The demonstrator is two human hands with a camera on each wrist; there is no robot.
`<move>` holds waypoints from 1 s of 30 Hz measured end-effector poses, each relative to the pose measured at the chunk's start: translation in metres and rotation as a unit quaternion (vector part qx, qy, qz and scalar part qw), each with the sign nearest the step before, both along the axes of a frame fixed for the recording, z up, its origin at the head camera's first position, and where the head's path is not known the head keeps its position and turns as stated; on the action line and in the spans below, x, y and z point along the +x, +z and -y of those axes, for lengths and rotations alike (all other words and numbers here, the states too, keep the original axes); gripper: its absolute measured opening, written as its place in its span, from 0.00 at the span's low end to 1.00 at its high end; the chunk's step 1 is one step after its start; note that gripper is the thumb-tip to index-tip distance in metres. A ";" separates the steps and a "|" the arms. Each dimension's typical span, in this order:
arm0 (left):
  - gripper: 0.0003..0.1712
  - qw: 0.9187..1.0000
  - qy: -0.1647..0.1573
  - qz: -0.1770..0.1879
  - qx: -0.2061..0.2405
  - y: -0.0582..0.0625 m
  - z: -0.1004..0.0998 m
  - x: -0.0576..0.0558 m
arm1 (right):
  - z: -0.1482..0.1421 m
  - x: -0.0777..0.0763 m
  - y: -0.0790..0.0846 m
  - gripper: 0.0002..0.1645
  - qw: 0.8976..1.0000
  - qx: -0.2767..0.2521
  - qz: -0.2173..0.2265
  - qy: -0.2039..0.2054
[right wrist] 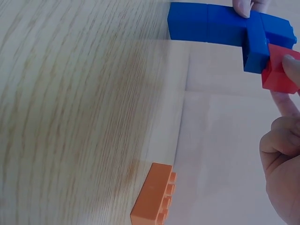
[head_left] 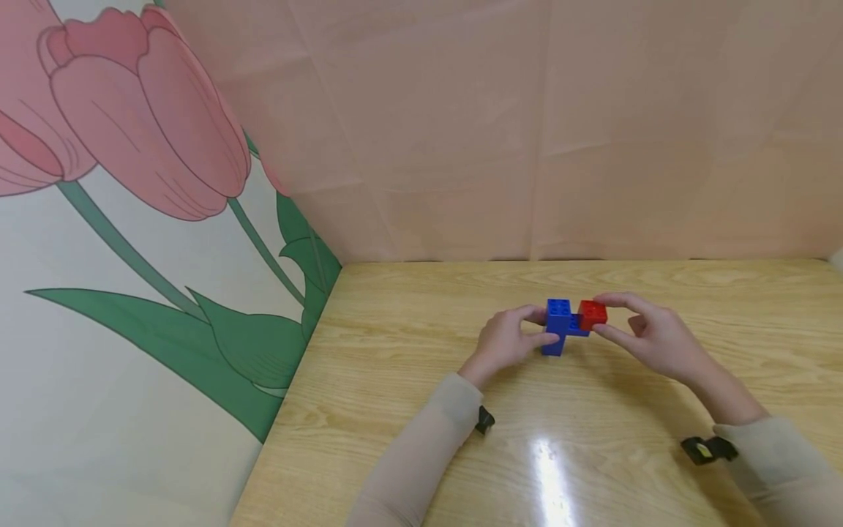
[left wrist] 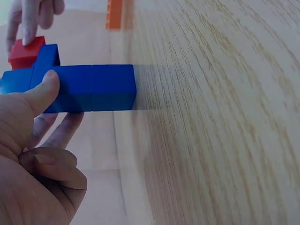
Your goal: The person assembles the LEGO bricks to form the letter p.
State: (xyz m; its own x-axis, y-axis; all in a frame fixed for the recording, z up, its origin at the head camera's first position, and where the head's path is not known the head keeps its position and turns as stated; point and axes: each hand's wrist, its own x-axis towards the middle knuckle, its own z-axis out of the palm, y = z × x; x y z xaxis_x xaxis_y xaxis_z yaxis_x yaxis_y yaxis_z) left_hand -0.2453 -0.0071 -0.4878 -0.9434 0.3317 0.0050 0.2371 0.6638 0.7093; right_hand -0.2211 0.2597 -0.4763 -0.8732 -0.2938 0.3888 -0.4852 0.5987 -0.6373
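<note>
While the left hand [head_left: 503,342] pinches the blue tower [head_left: 557,326], thumb on the near side and fingers behind, the right hand [head_left: 665,340] pinches the red block [head_left: 593,313] between thumb and finger. The tower stands up on the table [head_left: 408,322], short of the far edge and about midway between the two far corners. One blue piece [head_left: 578,332] sticks out sideways, with the red block over its end; I can't tell if it is pushed all the way on. The right wrist view shows an orange block [right wrist: 152,194] on the table, well apart.

The blocks look like light, hard plastic. They likely won't squash or break, but smooth sides may slip. Flat sides seem best to hold, keeping fingers off the bumps.
</note>
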 end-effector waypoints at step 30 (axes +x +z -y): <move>0.27 1.000 -0.002 0.002 0.005 -0.003 0.002 0.000 | -0.069 -0.003 -0.004 0.26 0.995 -0.009 0.026 -0.098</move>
